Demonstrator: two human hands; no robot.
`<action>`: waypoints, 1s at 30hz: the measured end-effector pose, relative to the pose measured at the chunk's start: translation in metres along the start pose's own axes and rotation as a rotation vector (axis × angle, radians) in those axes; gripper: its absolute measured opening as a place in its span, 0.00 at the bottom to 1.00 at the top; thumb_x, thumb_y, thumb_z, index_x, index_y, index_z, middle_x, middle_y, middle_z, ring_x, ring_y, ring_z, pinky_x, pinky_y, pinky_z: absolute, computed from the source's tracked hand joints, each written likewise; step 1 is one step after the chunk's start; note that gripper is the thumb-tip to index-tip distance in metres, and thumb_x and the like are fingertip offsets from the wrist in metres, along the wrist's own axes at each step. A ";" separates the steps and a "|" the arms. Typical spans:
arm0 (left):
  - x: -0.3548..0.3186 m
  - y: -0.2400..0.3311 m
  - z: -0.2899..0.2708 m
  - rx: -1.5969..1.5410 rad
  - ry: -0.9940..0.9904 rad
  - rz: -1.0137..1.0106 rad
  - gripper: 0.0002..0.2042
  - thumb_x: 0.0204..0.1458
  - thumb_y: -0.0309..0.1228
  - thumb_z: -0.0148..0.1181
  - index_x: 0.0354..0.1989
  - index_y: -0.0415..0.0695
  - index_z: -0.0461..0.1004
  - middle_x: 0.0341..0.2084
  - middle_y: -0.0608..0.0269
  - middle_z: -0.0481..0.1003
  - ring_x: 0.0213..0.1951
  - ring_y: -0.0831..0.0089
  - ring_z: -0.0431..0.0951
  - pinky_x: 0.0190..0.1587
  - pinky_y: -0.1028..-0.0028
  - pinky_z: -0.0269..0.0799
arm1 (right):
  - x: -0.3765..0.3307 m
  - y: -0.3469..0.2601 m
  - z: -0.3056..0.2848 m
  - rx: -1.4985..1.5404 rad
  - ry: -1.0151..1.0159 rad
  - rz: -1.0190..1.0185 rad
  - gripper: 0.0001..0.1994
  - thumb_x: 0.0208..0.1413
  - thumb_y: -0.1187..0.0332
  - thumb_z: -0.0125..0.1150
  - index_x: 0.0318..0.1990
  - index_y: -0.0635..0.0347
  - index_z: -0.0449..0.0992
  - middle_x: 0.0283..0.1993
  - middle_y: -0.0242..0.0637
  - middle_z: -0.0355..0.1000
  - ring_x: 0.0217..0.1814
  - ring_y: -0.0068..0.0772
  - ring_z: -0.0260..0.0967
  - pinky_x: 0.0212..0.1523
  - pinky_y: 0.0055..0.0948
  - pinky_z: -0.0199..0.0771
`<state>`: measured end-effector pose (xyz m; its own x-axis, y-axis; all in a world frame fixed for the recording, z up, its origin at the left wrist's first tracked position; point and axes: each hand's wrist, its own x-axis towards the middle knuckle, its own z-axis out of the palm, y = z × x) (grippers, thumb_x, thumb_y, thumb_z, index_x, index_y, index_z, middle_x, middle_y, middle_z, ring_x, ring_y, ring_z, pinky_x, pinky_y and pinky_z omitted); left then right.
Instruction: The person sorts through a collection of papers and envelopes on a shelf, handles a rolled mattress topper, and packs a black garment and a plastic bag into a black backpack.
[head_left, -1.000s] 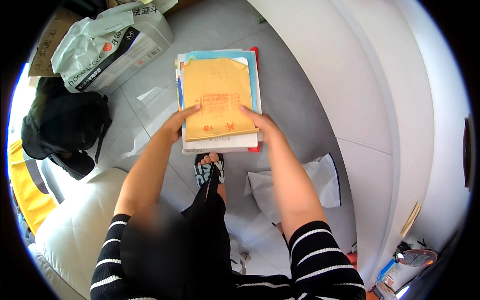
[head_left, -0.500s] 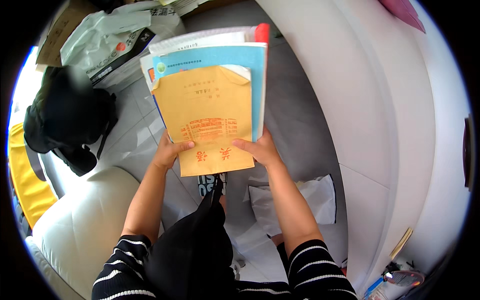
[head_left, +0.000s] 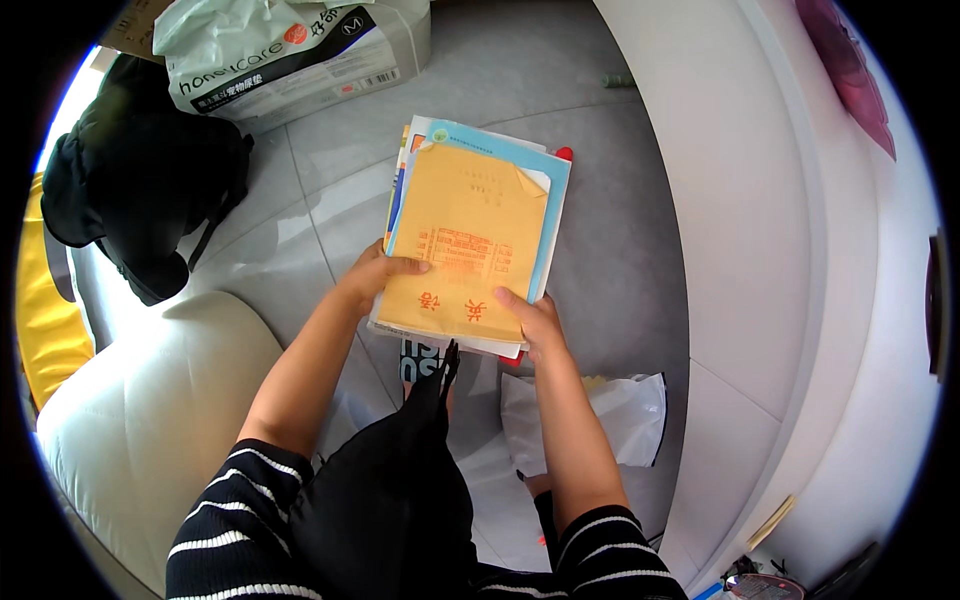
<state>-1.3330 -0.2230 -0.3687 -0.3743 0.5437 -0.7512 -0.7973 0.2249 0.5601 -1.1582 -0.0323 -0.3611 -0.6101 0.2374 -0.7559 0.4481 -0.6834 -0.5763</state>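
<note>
Between my two hands is a stack of papers and books, held over the floor in front of me. A yellow-brown paper notebook [head_left: 470, 215] with red print lies on top, its upper right corner folded. Beneath it a light blue booklet [head_left: 557, 180] shows along the top and right edges, with white sheets and a bit of red under that. My left hand [head_left: 375, 275] grips the stack's left edge, thumb flat on the notebook. At the lower right edge my right hand [head_left: 535, 318] clasps it, thumb also on top. The fingers beneath are hidden.
A black backpack [head_left: 150, 180] sits on the grey tiled floor at left, beside a large white-and-grey package [head_left: 300, 60]. A cream padded seat [head_left: 150, 400] is at lower left. A white plastic bag [head_left: 625, 415] lies near my right forearm. A pale curved wall [head_left: 740, 250] runs along the right.
The stack has come nearer to me and to the right, and tilts slightly clockwise. Its layers sit closer together, with less of the blue booklet showing. Both hands keep hold.
</note>
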 end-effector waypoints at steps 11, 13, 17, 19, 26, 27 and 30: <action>-0.065 0.001 0.020 -0.218 -0.216 0.206 0.34 0.38 0.26 0.66 0.57 0.32 0.60 0.47 0.49 0.73 0.46 0.60 0.76 0.51 0.64 0.71 | -0.094 -0.058 0.032 -0.682 0.157 -0.548 0.30 0.40 0.59 0.73 0.46 0.70 0.67 0.42 0.47 0.74 0.43 0.38 0.74 0.43 0.32 0.73; -0.089 0.017 0.040 -0.242 -0.248 0.310 0.33 0.37 0.27 0.65 0.56 0.32 0.61 0.46 0.49 0.73 0.46 0.61 0.76 0.50 0.65 0.72 | -0.139 -0.089 0.050 -0.711 0.209 -0.618 0.32 0.38 0.58 0.74 0.46 0.70 0.65 0.41 0.50 0.74 0.43 0.43 0.75 0.43 0.34 0.73; -0.152 0.077 0.080 -0.224 -0.345 0.592 0.31 0.38 0.28 0.66 0.54 0.32 0.64 0.46 0.50 0.74 0.45 0.63 0.76 0.47 0.67 0.73 | -0.220 -0.151 0.080 -0.772 0.203 -0.881 0.33 0.38 0.57 0.75 0.47 0.70 0.65 0.41 0.50 0.73 0.43 0.43 0.75 0.42 0.35 0.73; -0.197 0.112 0.100 -0.179 -0.381 0.701 0.30 0.39 0.29 0.66 0.53 0.32 0.64 0.45 0.50 0.74 0.45 0.64 0.76 0.47 0.67 0.73 | -0.256 -0.177 0.091 -0.786 0.200 -1.008 0.33 0.38 0.57 0.75 0.46 0.70 0.66 0.41 0.50 0.73 0.42 0.43 0.75 0.42 0.35 0.73; -0.341 0.164 0.132 -0.094 -0.427 0.904 0.27 0.43 0.29 0.65 0.52 0.31 0.64 0.42 0.49 0.74 0.40 0.64 0.78 0.42 0.67 0.76 | -0.383 -0.224 0.134 -0.580 -0.158 -1.141 0.28 0.42 0.63 0.73 0.47 0.70 0.68 0.42 0.43 0.75 0.42 0.29 0.74 0.44 0.29 0.73; -0.362 0.163 0.138 -0.078 -0.462 0.898 0.27 0.44 0.28 0.65 0.52 0.30 0.64 0.42 0.48 0.74 0.39 0.64 0.78 0.42 0.67 0.77 | -0.400 -0.219 0.135 -0.568 -0.159 -1.140 0.27 0.42 0.64 0.73 0.47 0.69 0.69 0.42 0.42 0.75 0.43 0.28 0.74 0.44 0.28 0.73; -0.411 0.149 0.145 -0.097 -0.466 0.957 0.25 0.47 0.27 0.62 0.53 0.30 0.64 0.42 0.47 0.73 0.40 0.62 0.79 0.43 0.67 0.77 | -0.443 -0.206 0.141 -0.565 -0.175 -1.188 0.26 0.43 0.66 0.72 0.48 0.68 0.70 0.43 0.41 0.75 0.43 0.28 0.74 0.44 0.28 0.73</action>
<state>-1.2293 -0.2960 0.0740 -0.6631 0.7198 0.2052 -0.3099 -0.5136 0.8001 -1.0720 -0.0940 0.1365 -0.8740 0.3664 0.3192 -0.2307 0.2654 -0.9361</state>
